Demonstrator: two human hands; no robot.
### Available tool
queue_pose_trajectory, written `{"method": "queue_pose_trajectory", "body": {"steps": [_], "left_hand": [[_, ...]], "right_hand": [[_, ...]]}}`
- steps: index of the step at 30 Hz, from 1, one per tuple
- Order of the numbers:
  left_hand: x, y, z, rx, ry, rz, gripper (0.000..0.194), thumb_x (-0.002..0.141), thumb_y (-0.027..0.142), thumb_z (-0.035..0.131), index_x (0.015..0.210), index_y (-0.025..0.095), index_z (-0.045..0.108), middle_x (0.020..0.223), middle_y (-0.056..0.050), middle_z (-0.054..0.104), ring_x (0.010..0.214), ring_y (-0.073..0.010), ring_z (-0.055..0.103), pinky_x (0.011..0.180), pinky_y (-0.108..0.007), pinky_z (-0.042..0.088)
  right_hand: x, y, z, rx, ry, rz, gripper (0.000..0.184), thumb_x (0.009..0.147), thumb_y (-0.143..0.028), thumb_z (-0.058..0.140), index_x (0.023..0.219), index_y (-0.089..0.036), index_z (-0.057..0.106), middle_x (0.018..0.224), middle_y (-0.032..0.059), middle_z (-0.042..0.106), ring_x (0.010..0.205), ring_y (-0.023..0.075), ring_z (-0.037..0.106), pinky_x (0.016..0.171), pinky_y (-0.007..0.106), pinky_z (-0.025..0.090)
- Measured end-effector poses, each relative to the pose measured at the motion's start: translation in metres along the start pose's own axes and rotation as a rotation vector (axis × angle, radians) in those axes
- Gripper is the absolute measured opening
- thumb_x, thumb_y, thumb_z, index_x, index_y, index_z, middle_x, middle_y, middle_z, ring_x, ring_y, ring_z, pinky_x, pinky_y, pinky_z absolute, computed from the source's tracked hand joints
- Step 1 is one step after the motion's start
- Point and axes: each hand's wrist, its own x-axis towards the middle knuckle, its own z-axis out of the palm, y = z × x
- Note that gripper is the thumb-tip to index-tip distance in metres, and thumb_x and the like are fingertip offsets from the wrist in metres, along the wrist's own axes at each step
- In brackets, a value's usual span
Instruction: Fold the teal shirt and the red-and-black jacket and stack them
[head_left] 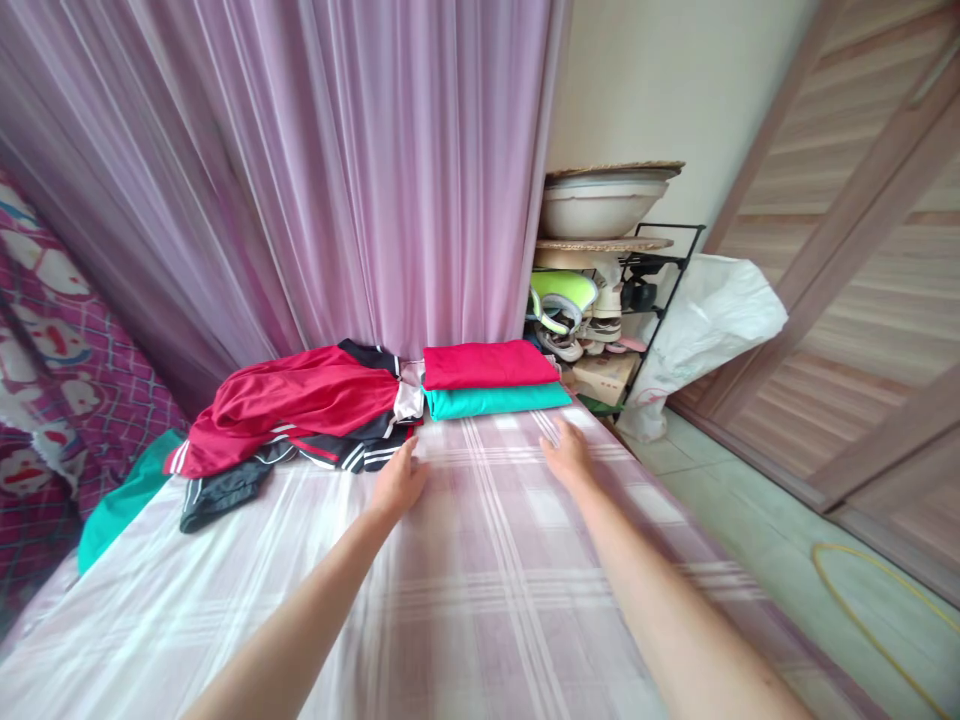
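Observation:
On the plaid bedsheet [480,600] a folded red garment [487,364] lies on top of a folded teal garment [499,400], both close to the curtain. My right hand [568,455] is just in front of the stack's right end, fingers apart, holding nothing. My left hand [399,480] reaches toward the front left of the stack with its fingers loosely stretched and nothing in them. Left of the stack, a crumpled red jacket-like garment [292,395] with white stripes lies over dark striped clothing [225,495], close to my left hand.
A purple curtain [420,180] hangs behind the bed. To the right stand a black shoe rack [660,310] with a large basin [604,208] on top, a white plastic bag [705,320] and a wooden wardrobe [840,240]. Teal cloth [124,505] lies at the left edge.

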Motion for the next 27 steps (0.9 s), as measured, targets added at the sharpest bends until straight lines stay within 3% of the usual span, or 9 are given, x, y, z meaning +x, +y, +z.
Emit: {"method": "queue_pose_trajectory", "body": {"steps": [3, 7, 11, 15, 18, 21, 24, 27], "left_hand": [[-0.036, -0.018, 0.004, 0.015, 0.008, 0.164, 0.034, 0.086, 0.025, 0.050, 0.114, 0.017, 0.067, 0.129, -0.013, 0.066, 0.121, -0.0254, 0.061, 0.105, -0.043, 0.047], [-0.066, -0.016, -0.002, -0.062, 0.042, 0.226, 0.028, 0.088, 0.025, 0.047, 0.100, 0.022, 0.072, 0.113, -0.009, 0.073, 0.108, -0.0223, 0.067, 0.098, -0.040, 0.053], [-0.090, -0.014, -0.007, -0.188, 0.120, 0.171, 0.026, 0.088, 0.030, 0.048, 0.093, 0.022, 0.073, 0.105, -0.008, 0.075, 0.100, -0.0218, 0.070, 0.094, -0.039, 0.055], [-0.106, -0.022, -0.011, -0.368, 0.261, 0.009, 0.027, 0.085, 0.036, 0.051, 0.093, 0.022, 0.073, 0.096, -0.006, 0.076, 0.092, -0.0215, 0.071, 0.088, -0.037, 0.056], [-0.111, -0.027, -0.015, -0.484, 0.308, -0.083, 0.029, 0.083, 0.041, 0.055, 0.093, 0.021, 0.073, 0.094, -0.006, 0.077, 0.090, -0.0218, 0.071, 0.084, -0.036, 0.056], [-0.111, -0.026, -0.017, -0.540, 0.307, -0.135, 0.031, 0.081, 0.045, 0.058, 0.093, 0.020, 0.073, 0.092, -0.006, 0.077, 0.088, -0.0216, 0.071, 0.082, -0.035, 0.055], [-0.110, -0.023, -0.018, -0.561, 0.285, -0.174, 0.033, 0.079, 0.046, 0.059, 0.094, 0.020, 0.072, 0.087, -0.004, 0.076, 0.083, -0.0201, 0.069, 0.078, -0.033, 0.054], [-0.110, -0.021, -0.018, -0.581, 0.264, -0.189, 0.034, 0.079, 0.046, 0.059, 0.097, 0.020, 0.072, 0.081, -0.003, 0.074, 0.077, -0.0185, 0.067, 0.072, -0.030, 0.053]], "right_hand": [[-0.044, 0.011, 0.025, 0.097, 0.052, -0.107, 0.041, 0.082, -0.022, 0.051, 0.118, -0.013, 0.067, 0.132, 0.0167, 0.060, 0.126, 0.0271, 0.052, 0.110, 0.040, 0.038], [-0.077, -0.006, 0.041, 0.363, 0.152, -0.085, 0.033, 0.076, -0.026, 0.052, 0.101, -0.017, 0.073, 0.118, 0.0146, 0.069, 0.116, 0.0276, 0.059, 0.104, 0.043, 0.044], [-0.113, -0.040, 0.055, 0.588, 0.186, -0.048, 0.034, 0.077, -0.033, 0.049, 0.094, -0.019, 0.074, 0.115, 0.0138, 0.071, 0.111, 0.0268, 0.063, 0.099, 0.043, 0.048], [-0.143, -0.061, 0.057, 0.663, 0.121, -0.079, 0.033, 0.077, -0.036, 0.048, 0.088, -0.021, 0.075, 0.113, 0.0121, 0.073, 0.107, 0.0256, 0.066, 0.095, 0.041, 0.050], [-0.148, -0.063, 0.049, 0.738, 0.069, -0.063, 0.030, 0.076, -0.041, 0.051, 0.081, -0.023, 0.074, 0.104, 0.0101, 0.076, 0.100, 0.0253, 0.069, 0.091, 0.040, 0.052], [-0.143, -0.062, 0.038, 0.858, 0.024, 0.084, 0.037, 0.075, -0.050, 0.054, 0.085, -0.020, 0.074, 0.083, 0.0093, 0.077, 0.083, 0.0259, 0.072, 0.073, 0.036, 0.054], [-0.139, -0.065, 0.029, 0.948, 0.025, 0.218, 0.045, 0.072, -0.056, 0.059, 0.086, -0.016, 0.075, 0.058, 0.0051, 0.069, 0.060, 0.0234, 0.068, 0.056, 0.031, 0.049], [-0.136, -0.068, 0.024, 0.988, 0.037, 0.252, 0.047, 0.067, -0.058, 0.064, 0.081, -0.015, 0.075, 0.050, 0.0024, 0.063, 0.051, 0.0200, 0.062, 0.053, 0.029, 0.044]]}}
